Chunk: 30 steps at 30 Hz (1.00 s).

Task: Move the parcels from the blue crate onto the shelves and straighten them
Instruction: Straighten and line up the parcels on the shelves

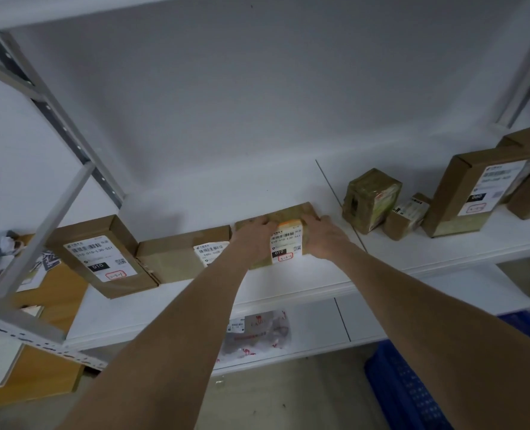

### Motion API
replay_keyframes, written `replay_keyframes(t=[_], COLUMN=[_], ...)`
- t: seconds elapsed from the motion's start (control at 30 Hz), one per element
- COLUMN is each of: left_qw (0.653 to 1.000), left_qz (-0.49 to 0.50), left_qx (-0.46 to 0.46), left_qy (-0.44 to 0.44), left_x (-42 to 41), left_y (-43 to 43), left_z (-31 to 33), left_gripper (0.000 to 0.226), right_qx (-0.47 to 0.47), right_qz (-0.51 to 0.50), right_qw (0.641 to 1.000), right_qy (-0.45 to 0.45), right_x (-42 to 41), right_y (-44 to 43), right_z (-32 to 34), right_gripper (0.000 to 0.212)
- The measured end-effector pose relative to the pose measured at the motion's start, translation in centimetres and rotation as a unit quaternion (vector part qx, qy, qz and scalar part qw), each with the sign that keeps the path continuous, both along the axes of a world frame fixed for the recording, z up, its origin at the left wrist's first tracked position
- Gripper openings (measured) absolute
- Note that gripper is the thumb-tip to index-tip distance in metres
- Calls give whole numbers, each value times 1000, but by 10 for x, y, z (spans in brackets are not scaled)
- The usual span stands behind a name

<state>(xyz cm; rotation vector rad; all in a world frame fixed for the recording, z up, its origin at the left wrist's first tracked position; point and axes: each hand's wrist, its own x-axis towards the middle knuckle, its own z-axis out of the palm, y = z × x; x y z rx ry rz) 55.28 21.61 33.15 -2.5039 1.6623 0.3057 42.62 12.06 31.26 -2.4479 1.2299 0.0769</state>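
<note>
A brown cardboard parcel [286, 240] with a white label lies on the white shelf [288, 283], near its middle. My left hand [253, 235] grips its left side and my right hand [324, 235] grips its right side. Left of it a second flat parcel [177, 254] touches it, and a taller parcel [102, 256] stands further left. The blue crate [412, 386] sits on the floor at the lower right, mostly behind my right forearm; its inside is hidden.
On the right half of the shelf stand a taped parcel [371, 200], a small box [408, 217] and two larger boxes [474, 190]. A plastic-bagged parcel [257, 332] lies on the lower shelf. Grey metal uprights [49, 116] frame the left side.
</note>
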Motion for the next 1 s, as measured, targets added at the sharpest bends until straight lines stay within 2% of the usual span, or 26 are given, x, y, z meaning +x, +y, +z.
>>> replay_keyframes(t=[0.17, 0.47, 0.57, 0.67, 0.87, 1.0], left_qw=[999, 999, 999, 999, 999, 999], left_qz=[25, 42, 43, 41, 17, 25], left_qx=[-19, -7, 8, -21, -31, -39], left_qy=[11, 7, -6, -10, -10, 9], left_x=[5, 16, 17, 11, -29, -61], left_y=[3, 17, 14, 4, -26, -53], left_z=[2, 8, 10, 15, 23, 27], left_gripper=[50, 40, 42, 44, 47, 55], right_qx=[-25, -34, -40, -55, -114, -164], right_qz=[-21, 3, 16, 17, 22, 36], right_qw=[999, 999, 999, 998, 993, 986], right_qy=[-13, -2, 10, 16, 12, 12], right_x=[7, 19, 18, 8, -21, -50], right_y=[9, 29, 32, 25, -1, -28], right_z=[-6, -4, 1, 11, 23, 24], right_gripper=[65, 70, 75, 79, 61, 59])
